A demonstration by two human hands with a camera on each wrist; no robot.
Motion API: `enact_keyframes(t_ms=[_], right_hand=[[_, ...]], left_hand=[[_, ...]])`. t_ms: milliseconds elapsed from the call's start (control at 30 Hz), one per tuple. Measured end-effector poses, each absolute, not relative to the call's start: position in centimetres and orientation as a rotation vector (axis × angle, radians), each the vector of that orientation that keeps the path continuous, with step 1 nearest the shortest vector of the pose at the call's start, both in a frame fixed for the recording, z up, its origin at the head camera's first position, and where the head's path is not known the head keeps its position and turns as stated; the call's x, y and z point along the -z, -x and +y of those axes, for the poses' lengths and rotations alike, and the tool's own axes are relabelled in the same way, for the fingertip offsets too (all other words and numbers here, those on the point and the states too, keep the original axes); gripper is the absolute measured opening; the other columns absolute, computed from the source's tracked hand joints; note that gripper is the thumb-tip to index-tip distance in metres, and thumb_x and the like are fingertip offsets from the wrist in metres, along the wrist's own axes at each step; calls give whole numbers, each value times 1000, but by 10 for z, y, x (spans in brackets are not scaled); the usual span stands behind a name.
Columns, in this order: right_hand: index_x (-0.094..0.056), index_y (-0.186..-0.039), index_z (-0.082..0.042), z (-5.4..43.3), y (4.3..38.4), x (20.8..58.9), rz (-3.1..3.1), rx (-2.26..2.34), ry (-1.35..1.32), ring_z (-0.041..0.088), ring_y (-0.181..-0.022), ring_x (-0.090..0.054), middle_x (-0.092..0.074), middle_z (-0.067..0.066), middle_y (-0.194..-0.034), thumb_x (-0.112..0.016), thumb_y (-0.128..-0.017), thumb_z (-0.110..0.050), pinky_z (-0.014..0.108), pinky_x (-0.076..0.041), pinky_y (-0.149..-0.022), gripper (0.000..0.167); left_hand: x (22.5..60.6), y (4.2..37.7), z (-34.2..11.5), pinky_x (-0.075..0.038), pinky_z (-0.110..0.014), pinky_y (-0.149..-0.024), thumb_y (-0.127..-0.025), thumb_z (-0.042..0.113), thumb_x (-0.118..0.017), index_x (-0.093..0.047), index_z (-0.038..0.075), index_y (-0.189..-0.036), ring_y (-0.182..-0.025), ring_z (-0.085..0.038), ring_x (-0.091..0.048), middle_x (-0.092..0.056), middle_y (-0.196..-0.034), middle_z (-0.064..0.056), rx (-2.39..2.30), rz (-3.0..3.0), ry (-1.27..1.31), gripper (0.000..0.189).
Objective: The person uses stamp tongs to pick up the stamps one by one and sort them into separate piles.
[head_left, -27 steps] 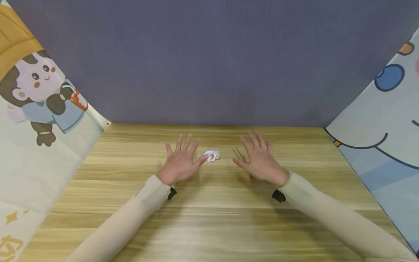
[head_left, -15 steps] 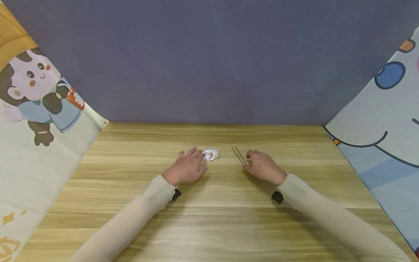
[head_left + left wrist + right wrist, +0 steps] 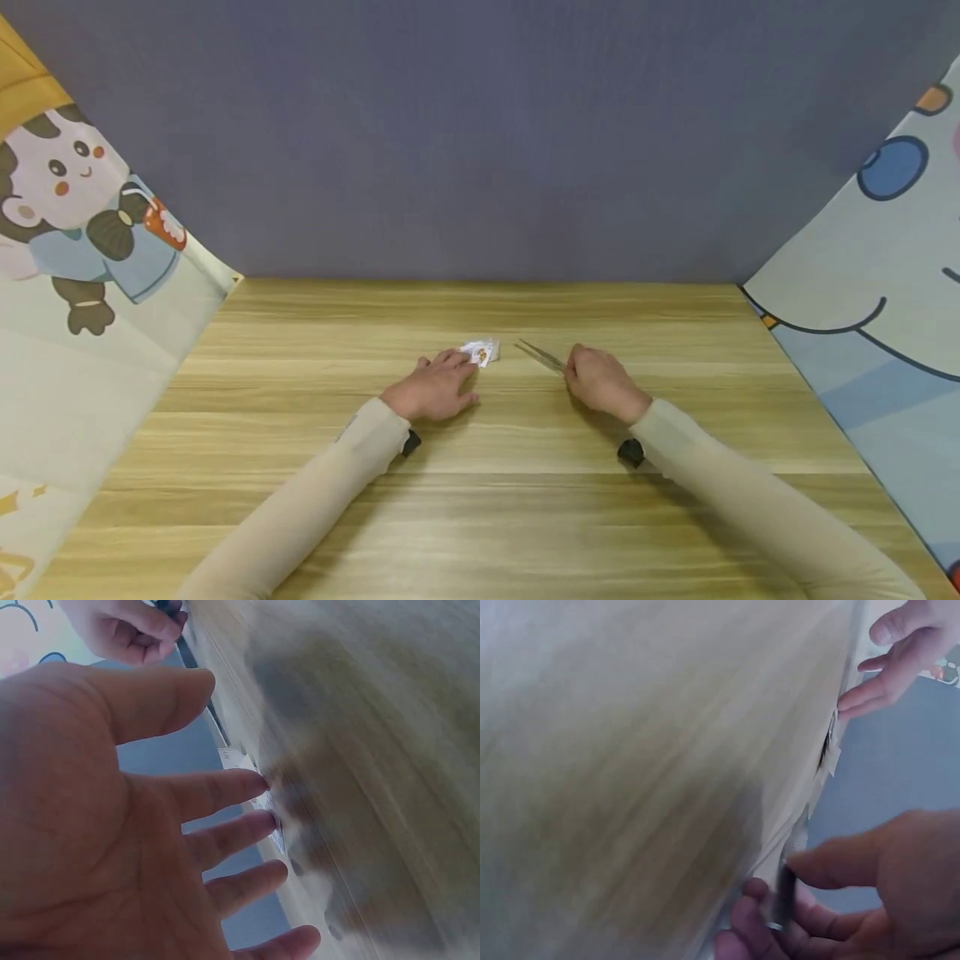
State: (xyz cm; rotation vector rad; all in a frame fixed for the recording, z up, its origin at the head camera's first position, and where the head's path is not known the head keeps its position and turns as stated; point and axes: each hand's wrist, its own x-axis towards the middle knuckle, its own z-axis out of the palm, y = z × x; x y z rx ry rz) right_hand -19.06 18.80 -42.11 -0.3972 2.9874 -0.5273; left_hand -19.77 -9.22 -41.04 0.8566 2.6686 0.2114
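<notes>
Right hand (image 3: 603, 383) pinches the tweezers (image 3: 546, 358) between thumb and curled fingers; their long axis slants leftward and away, tips just right of the cards (image 3: 482, 353). Left hand (image 3: 437, 389) (the nearer), fingers spread, gripping nothing, touches the cards' near-left edge.

Near mid-frame, my right hand (image 3: 603, 383) gripped the tweezers (image 3: 543, 357), turning them leftward; my left hand (image 3: 435, 389) lowered to the papers (image 3: 483, 353).

There are two grips (image 3: 433, 388) (image 3: 603, 384), one tweezers (image 3: 553, 362), several papers (image 3: 483, 354).
</notes>
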Motion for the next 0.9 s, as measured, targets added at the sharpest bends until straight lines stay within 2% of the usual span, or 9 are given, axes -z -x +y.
enact_keyframes(t_ms=[167, 400, 533, 667, 900], right_hand=[[-57, -94, -1, 189, 192, 414, 3083, 764, 410, 17, -66, -56, -59, 6, -80, -55, -94, -7, 33, -48, -58, 6], [-62, -99, -6, 178, 196, 398, 3247, 1139, 636, 16, -71, -56, -60, 3, -83, -61, -93, -16, 33, -48, -62, 11], [-61, -99, -10, 169, 201, 393, 3241, 1200, 693, 13, -73, -57, -61, -1, -85, -61, -94, -18, 31, -48, -65, 10], [-60, -96, -10, 159, 208, 392, 3220, 1205, 741, 12, -69, -55, -60, -2, -81, -62, -93, -16, 30, -47, -61, 7], [-59, -92, -12, 147, 214, 394, 3164, 1186, 771, 11, -67, -55, -59, -2, -78, -64, -91, -14, 30, -47, -59, 5]], left_hand=[[413, 199, -91, -15, -57, -107, -97, 44, -46, -34, 11, -147, -140, -28, -15, -22, -153, -9, -213, 2670, -854, 61], [413, 200, -88, -17, -56, -107, -97, 44, -47, -38, 10, -145, -138, -28, -20, -26, -151, -9, -217, 2680, -855, 60], [414, 201, -86, -21, -55, -106, -96, 43, -49, -40, 9, -143, -135, -28, -25, -29, -148, -11, -234, 2685, -886, 59], [414, 201, -85, -23, -54, -105, -96, 43, -49, -41, 9, -142, -132, -28, -28, -30, -147, -12, -236, 2693, -900, 57], [413, 200, -84, -16, -51, -109, -97, 41, -49, -30, 7, -148, -140, -28, -16, -18, -154, -11, -276, 2683, -841, 65]])
